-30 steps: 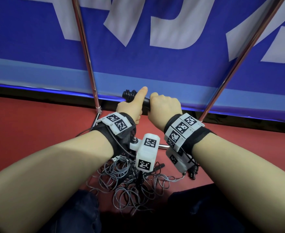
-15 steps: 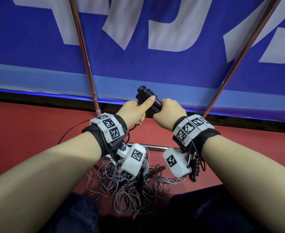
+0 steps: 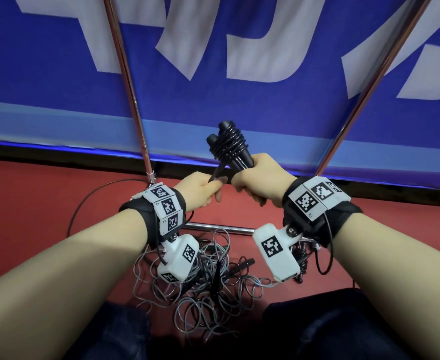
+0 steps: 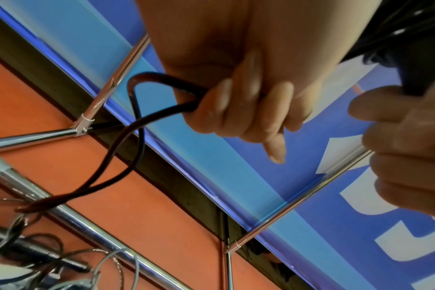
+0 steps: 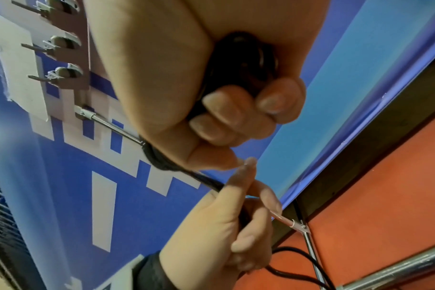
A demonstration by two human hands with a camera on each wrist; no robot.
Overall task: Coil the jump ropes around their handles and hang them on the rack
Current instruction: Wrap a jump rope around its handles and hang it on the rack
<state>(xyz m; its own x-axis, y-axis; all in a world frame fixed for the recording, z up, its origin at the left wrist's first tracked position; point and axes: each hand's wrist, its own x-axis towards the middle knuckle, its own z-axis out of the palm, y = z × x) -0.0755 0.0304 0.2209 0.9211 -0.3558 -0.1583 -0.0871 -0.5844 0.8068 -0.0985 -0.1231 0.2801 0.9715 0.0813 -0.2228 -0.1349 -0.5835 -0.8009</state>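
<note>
my right hand point(image 3: 259, 178) is wrapped round the base of the paired black handles point(image 3: 230, 146), which tilt up and away to the left, coils near their top. my left hand point(image 3: 200, 189), just beside and lower, pinches the free black rope point(image 4: 137, 125) trailing to the red floor point(image 3: 31, 203). rack hooks point(image 5: 60, 41) sit above, against the blue banner point(image 3: 239, 105).

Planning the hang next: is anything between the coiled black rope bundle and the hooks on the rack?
Nothing visible blocks it. The right hand holds the black rope-wrapped handles in open air; the metal hooks stand bare. But the left hand grips uncoiled black rope trailing to the floor.
</note>
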